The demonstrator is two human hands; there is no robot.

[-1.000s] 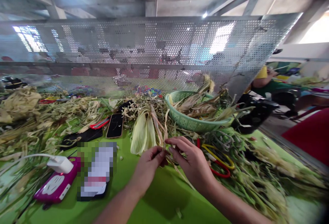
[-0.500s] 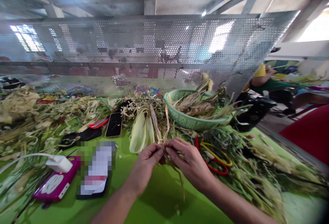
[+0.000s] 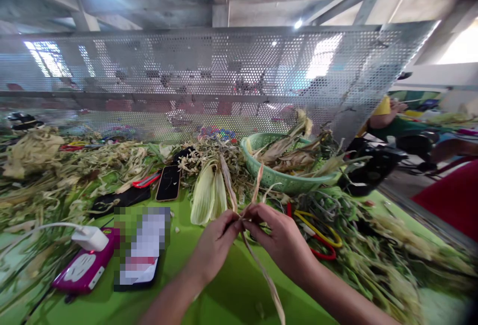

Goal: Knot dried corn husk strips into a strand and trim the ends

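Thumbs and fingertips of both hands meet over the green table (image 3: 209, 290), pinching dried corn husk strips (image 3: 263, 268). My left hand (image 3: 218, 240) is closed on the strips from the left side. Facing it, my right hand (image 3: 274, 230) is closed on the same strips. Several strip ends stick up beyond the fingers, and one long end hangs down toward me. The crossing point is mostly hidden by the fingertips. Just beyond my left hand lies a pale green corn husk bundle (image 3: 208, 195).
A green plastic basket (image 3: 291, 181) of dry husks stands behind my right hand. Red-and-yellow-handled scissors (image 3: 321, 233) lie to the right. On the left are a purple power bank (image 3: 80, 270), a lit phone (image 3: 144, 250) and a dark phone (image 3: 168, 183). A perforated metal screen (image 3: 179, 66) rises behind.
The strips have shifted in my fingers: a longer end now hangs toward me, and the upright ends are shorter and spread apart. Both hands stay together, pinching. The view has tilted slightly.
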